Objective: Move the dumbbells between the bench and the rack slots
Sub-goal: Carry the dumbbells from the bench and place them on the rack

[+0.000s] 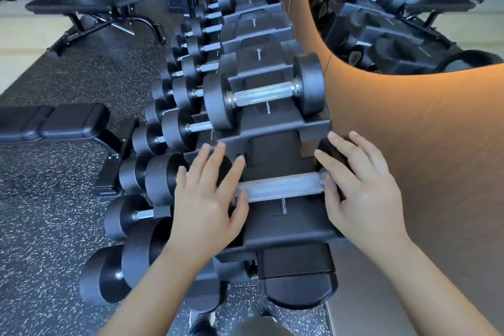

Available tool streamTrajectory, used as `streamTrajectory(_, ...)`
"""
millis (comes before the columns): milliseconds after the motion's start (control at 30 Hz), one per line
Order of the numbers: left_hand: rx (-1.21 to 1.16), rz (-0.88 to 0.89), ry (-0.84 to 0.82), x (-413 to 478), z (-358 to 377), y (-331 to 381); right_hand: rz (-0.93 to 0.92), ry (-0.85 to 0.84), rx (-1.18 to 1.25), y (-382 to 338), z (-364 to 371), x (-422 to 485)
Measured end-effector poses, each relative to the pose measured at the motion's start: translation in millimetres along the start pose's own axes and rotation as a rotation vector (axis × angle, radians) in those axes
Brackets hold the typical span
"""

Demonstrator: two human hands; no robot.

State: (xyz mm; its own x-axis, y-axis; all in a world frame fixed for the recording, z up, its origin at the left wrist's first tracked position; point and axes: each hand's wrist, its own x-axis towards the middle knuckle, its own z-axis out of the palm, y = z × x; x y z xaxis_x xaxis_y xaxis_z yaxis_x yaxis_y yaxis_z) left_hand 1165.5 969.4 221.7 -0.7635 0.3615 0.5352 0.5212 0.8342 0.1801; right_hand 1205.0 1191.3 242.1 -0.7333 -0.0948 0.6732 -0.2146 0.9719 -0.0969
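Note:
A black dumbbell with a knurled steel handle (282, 187) lies across a slot on the top tier of the black rack (283, 131), right in front of me. My left hand (207, 199) lies flat over its left head, fingers spread. My right hand (360, 185) covers its right head, fingers spread over the black end. Neither hand wraps the handle. One slot further back, a second dumbbell (264, 94) rests untouched. The black padded bench (54, 120) stands to the left of the rack.
Lower tiers carry several more dumbbells (169, 128) along the left side. A wooden wall (409, 144) with a mirror (409, 8) runs close on the right. Another bench (90, 8) stands far left on speckled rubber floor (54, 213).

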Motion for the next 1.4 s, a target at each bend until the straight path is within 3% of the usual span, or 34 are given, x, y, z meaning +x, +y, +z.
streamTrajectory(300, -0.091, 0.005, 0.071, -2.5, 3.0, 4.1, -0.123, -0.088, 0.022, 6.0, -6.7, 7.3)
streamTrajectory(633, -0.016, -0.021, 0.059, -3.0, 2.4, 8.6, 0.003, -0.052, -0.062, -6.9, -5.4, 3.2)
streamTrajectory(767, -0.01, -0.107, 0.061, -7.9, 3.0, 8.1, 0.087, -0.051, 0.035, -1.0, -10.1, 1.6)
streamTrajectory(1100, 0.019, -0.064, 0.015, -12.4, 2.6, 2.7, 0.125, 0.051, 0.056, -7.2, -1.3, -6.4)
streamTrajectory(1400, 0.072, -0.057, 0.011, -13.0, -1.6, 4.5, 0.132, -0.041, -0.044, -12.5, -5.9, -3.0)
